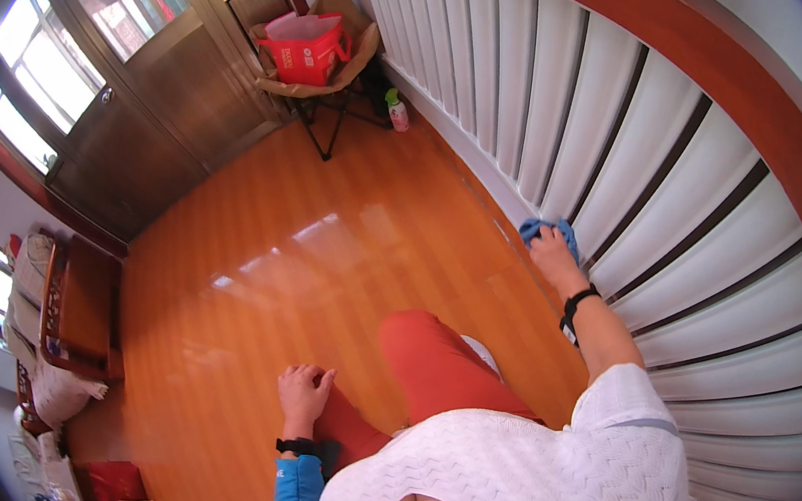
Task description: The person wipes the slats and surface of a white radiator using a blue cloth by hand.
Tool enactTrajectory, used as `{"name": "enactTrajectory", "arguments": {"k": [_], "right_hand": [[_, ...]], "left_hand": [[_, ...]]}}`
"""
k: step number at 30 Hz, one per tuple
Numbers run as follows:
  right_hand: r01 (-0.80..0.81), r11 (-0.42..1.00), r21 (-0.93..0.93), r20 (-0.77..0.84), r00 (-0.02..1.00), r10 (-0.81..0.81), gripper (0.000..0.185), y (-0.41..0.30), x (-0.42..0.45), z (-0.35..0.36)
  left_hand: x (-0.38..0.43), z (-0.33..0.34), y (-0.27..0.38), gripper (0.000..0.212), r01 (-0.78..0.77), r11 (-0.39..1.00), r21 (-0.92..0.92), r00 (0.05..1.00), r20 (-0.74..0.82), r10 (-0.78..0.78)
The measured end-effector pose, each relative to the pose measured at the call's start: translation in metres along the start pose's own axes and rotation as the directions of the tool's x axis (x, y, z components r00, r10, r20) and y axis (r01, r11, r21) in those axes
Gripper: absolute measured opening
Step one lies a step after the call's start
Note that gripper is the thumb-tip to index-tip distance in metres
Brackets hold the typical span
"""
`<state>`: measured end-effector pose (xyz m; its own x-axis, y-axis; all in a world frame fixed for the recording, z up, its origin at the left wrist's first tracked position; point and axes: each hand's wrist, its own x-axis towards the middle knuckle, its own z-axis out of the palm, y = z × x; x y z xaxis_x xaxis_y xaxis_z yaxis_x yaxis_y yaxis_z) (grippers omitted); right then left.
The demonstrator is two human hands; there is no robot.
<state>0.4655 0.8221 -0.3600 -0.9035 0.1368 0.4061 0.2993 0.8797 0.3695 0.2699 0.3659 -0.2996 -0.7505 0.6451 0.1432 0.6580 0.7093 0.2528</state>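
Observation:
My right hand (553,252) grips a blue cloth (563,232) at the foot of a long white radiator (612,152), where the cloth touches the lower ends of its columns. A black band circles that wrist. Lower in the view, my left hand (306,390) rests near my knee, its fingers loosely curled and nothing seen in it. A black band and a blue sleeve cover the left wrist and forearm.
A folding chair (362,35) by the door holds a red bag (310,52). Beside it a spray bottle (397,110) stands on the wooden floor (282,236). At the left is a wooden bench (83,302) with cushions. A red-brown ledge (779,109) tops the radiator.

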Motion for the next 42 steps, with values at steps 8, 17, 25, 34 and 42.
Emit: {"name": "enactTrajectory", "arguments": {"k": [8, 17, 25, 34, 42], "right_hand": [[-0.658, 0.403, 0.636, 0.529, 0.752, 0.394, 0.015, -0.029, -0.024, -0.044], [0.202, -0.971, 0.125, 0.323, 0.918, 0.232, 0.039, -0.038, 0.056, -0.176], [0.168, -0.985, 0.026, 0.455, 0.876, 0.162, 0.060, -0.071, 0.047, -0.215], [0.027, -0.774, 0.633, 0.344, 0.886, 0.312, 0.066, -0.075, 0.068, -0.252], [-0.292, 0.433, 0.853, 0.222, 0.953, 0.205, 0.058, -0.088, 0.066, -0.267]], "left_hand": [[0.012, 0.010, 0.005, 0.027, -0.086, 0.996, 0.015, 0.996, -0.022, 0.086], [0.053, 0.031, 0.021, 0.027, -0.071, 0.892, -0.447, 0.978, 0.147, 0.151], [0.077, -0.036, 0.135, 0.024, -0.150, 0.488, -0.860, 0.870, 0.120, 0.478], [0.086, -0.077, 0.214, 0.031, 0.380, -0.416, -0.826, 0.848, 0.131, 0.514], [0.086, -0.017, 0.211, 0.032, 0.515, -0.539, -0.666, 0.826, 0.218, 0.520]]}}
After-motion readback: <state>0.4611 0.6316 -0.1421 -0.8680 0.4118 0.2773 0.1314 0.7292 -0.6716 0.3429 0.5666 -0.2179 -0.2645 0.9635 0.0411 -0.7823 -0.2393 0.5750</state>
